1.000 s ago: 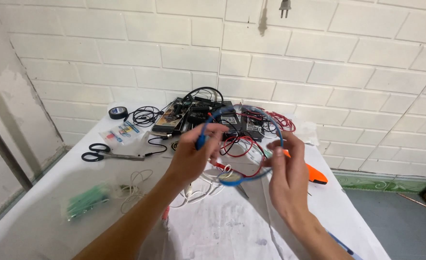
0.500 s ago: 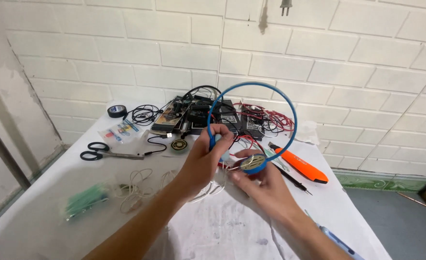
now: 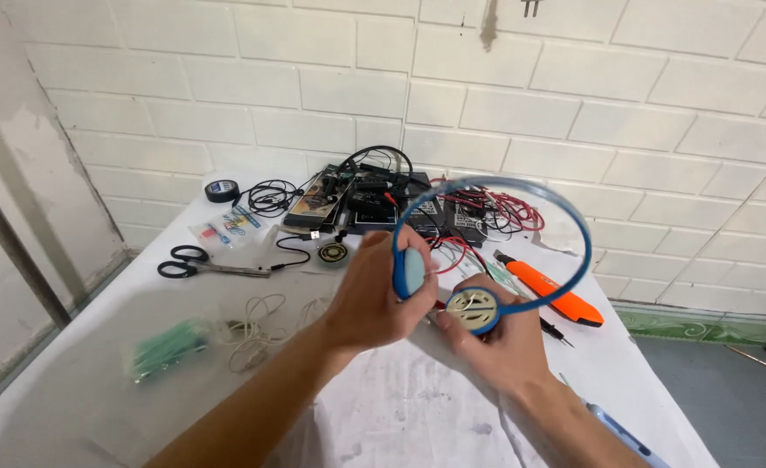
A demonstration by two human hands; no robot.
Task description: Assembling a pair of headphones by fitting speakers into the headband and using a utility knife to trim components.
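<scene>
Headset: a blue headband headset (image 3: 522, 195) held up above the white surface (image 3: 97, 347), its thin band arching up and over between the two hands.
Left hand: the left hand (image 3: 374, 295) is closed around one end of the band, thumb and fingers clamped just beside the pale blue ear pad (image 3: 412, 270).
Right hand: the right hand (image 3: 500, 342) grips the other end, fingers wrapped under the bare round speaker cup (image 3: 472, 308), whose cream inner disc faces the camera.
Hands together: the two hands sit close, nearly touching, low in the middle of the view.
Just behind the hands: red wires (image 3: 496, 212) and a heap of black electronic parts (image 3: 357, 195) lie near the wall.
To the right: an orange-handled tool (image 3: 556, 295) lies on the surface, with a thin dark-tipped screwdriver (image 3: 552, 329) just beside it.
To the left: black scissors (image 3: 197, 263), a small clear packet (image 3: 227, 230), a roll of black tape (image 3: 222, 191) and a round metal part (image 3: 332, 254).
Nearer left: a loose white cord (image 3: 262, 325) and a blurred green bundle (image 3: 168, 347).
Backdrop: a white brick wall (image 3: 617, 113).
</scene>
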